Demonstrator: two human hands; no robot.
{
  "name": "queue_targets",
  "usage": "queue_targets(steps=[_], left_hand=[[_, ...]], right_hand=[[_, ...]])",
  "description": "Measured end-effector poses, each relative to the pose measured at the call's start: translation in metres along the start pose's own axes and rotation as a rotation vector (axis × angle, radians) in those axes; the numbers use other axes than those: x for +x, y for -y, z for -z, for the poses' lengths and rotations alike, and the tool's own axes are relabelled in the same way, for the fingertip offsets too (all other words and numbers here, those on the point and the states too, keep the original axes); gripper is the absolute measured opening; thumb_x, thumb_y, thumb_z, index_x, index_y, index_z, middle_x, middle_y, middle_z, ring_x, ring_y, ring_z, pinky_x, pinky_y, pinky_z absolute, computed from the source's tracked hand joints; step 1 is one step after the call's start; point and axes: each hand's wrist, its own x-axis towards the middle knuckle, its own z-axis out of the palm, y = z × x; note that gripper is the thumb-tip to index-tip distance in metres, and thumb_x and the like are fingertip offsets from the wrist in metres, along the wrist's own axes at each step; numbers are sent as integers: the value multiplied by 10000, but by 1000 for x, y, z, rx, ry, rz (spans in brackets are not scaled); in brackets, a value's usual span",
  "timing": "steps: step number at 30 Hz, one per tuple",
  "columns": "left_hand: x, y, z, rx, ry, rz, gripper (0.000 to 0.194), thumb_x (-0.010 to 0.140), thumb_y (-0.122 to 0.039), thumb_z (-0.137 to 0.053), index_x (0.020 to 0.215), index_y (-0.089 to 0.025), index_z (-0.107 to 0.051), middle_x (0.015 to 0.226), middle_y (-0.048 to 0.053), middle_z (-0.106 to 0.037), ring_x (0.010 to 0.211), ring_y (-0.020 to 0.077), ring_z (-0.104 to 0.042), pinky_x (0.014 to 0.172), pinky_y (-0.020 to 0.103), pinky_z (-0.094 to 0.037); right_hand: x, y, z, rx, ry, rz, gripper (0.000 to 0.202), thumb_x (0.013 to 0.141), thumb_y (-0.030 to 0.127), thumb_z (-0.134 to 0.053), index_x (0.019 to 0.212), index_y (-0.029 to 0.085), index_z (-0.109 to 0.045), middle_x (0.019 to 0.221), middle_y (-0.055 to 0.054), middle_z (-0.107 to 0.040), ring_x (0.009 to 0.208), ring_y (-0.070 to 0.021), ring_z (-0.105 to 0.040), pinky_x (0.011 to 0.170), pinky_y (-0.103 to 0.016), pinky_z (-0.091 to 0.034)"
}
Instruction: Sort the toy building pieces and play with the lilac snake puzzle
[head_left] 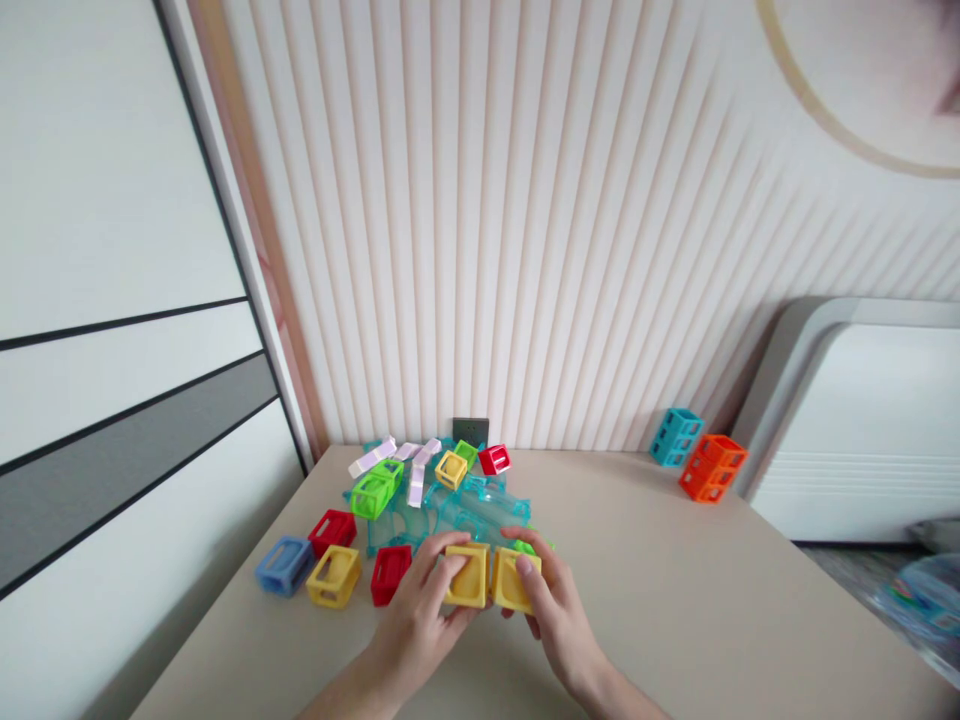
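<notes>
My left hand (420,600) grips a yellow toy block (471,578) with a recessed square face. A second yellow block (511,585) is pinched in my right hand (556,600), its thumb on the front face. The two blocks are side by side above the near part of the table, with a thin dark gap between them. Left of my left hand lies a red block (390,575), and farther left a yellow open-frame block (334,577). A green piece (525,546) shows partly behind my right hand.
Translucent teal pieces (480,505) spread behind my hands, with green blocks (373,490), lilac strips (373,458) and a small red block (495,460) on or near them. A blue block (285,566) lies near the left edge. Teal (676,437) and orange (712,468) stacks stand at the back right.
</notes>
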Motion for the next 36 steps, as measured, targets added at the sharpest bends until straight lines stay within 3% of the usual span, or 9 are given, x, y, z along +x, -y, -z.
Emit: queue_targets(steps=[6,10,14,17,20,23,29,33,36], left_hand=[[-8,7,-2,29,58,-61,249,949,-155,-555,1195,-191,-550,1299,169,-616,1231,269,-625,1000,389,-572],[-7,10,2,46,14,-114,293,946,-92,-548,1227,-174,-551,1384,191,-567,1294,270,-587,1016,368,-564],[-4,9,1,2,-70,-163,454,919,-70,-607,1341,-180,-482,1440,199,-543,1348,291,-545,1032,394,-557],[-5,9,-4,-38,-121,-69,579,928,-113,-615,1453,-182,-380,1436,202,-556,1334,299,-560,1036,422,-555],[-8,9,-7,-39,-93,65,606,973,-148,-531,1531,-200,-298,1439,186,-562,1313,291,-580,1016,407,-569],[-10,9,-6,-27,-61,68,631,978,-206,-536,1551,-219,-272,1456,179,-550,1314,298,-577,1022,412,-563],[-9,11,-4,-22,-63,65,544,976,-202,-524,1497,-225,-370,1325,151,-651,1202,263,-660,984,369,-580],[-7,11,-4,9,-25,44,508,970,-148,-506,1468,-207,-425,1308,147,-657,1196,240,-661,981,330,-573],[-2,6,-2,41,-134,52,364,953,-204,-581,1315,-193,-543,1229,143,-670,1153,246,-671,953,343,-582]], right_hand=[[1,-5,5,-214,72,171,500,899,656,-568,1073,203,-689,799,-44,-648,663,-163,-559,583,-252,-465],[-1,-7,1,-128,103,98,588,888,684,-564,1208,197,-635,843,-52,-652,607,-145,-558,518,-247,-475],[-1,-10,-5,63,67,-30,731,868,750,-532,1294,158,-571,744,-24,-641,492,-111,-542,471,-235,-457],[-2,-11,-8,170,154,-67,739,889,746,-504,1320,148,-540,767,-40,-667,517,-133,-604,485,-243,-459],[-3,-11,-11,178,303,-39,649,919,708,-497,1262,163,-581,894,-76,-694,622,-155,-650,557,-264,-489],[-6,-12,-13,97,355,20,596,915,687,-535,1204,172,-620,906,-69,-695,683,-153,-626,633,-273,-497],[-11,-12,-12,37,328,91,592,901,677,-566,1260,211,-633,1093,-92,-703,962,-233,-638,889,-352,-512],[-8,-10,-12,49,265,34,620,892,726,-520,1204,218,-685,1025,-91,-721,919,-248,-653,797,-340,-544],[-6,-10,-13,45,203,8,615,891,733,-511,1129,203,-713,907,-73,-719,845,-232,-643,746,-322,-545]])
